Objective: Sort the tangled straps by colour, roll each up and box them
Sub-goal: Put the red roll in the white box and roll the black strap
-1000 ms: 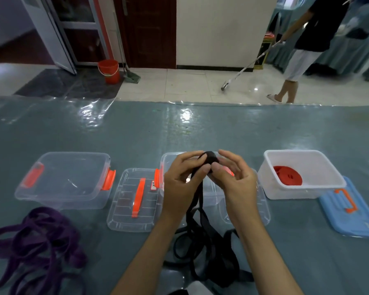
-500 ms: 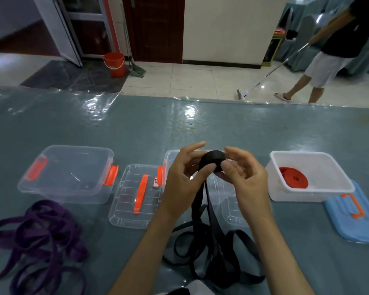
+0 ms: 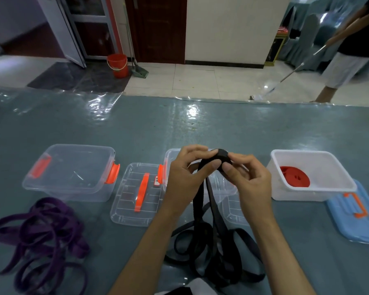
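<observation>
From the head view, the black strap (image 3: pixel 209 226) is a flat matte band, its top end wound into a small tight roll held above the table (image 3: pixel 200 128), the rest hanging to a loose heap near the front edge. The left hand (image 3: pixel 188 175) and right hand (image 3: pixel 247 179) both pinch the roll, thumbs toward the camera. Three straps: black, purple (image 3: pixel 41 237), and red (image 3: pixel 295 176) coiled in the white box (image 3: pixel 311 192). Two clear boxes (image 3: pixel 73 173).
</observation>
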